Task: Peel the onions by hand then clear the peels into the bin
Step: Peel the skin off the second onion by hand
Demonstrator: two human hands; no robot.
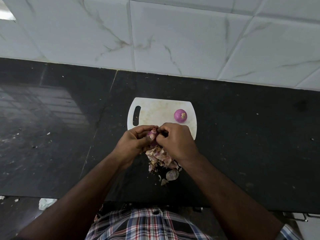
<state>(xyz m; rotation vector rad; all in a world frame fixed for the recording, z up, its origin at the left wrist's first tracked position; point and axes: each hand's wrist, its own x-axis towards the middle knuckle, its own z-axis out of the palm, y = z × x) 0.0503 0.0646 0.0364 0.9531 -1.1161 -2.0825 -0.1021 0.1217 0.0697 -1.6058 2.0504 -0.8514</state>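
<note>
Worktop [242, 135]: black stone, chopping board [155, 110] laid on it.
Peeled onion [180, 115]: rested on board.
Left hand [133, 141]: fingers closed around second onion [152, 134].
Right hand [174, 137]: fingers pinched on its skin.
Peels [162, 160]: heaped beneath.

Arms: both bare to the frame edge, no sleeves visible.
Left hand [136, 141]: no rings seen.
Right hand [174, 139]: bare.
Shirt [147, 226]: plaid, white, red, navy; dark button.

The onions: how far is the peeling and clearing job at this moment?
Done: one peeled onion sits on the cutting board. In hand: the left hand holds a second onion while the right hand picks at its skin. Left: finishing it, then clearing the peel pile on the counter; no bin is visible.
</note>
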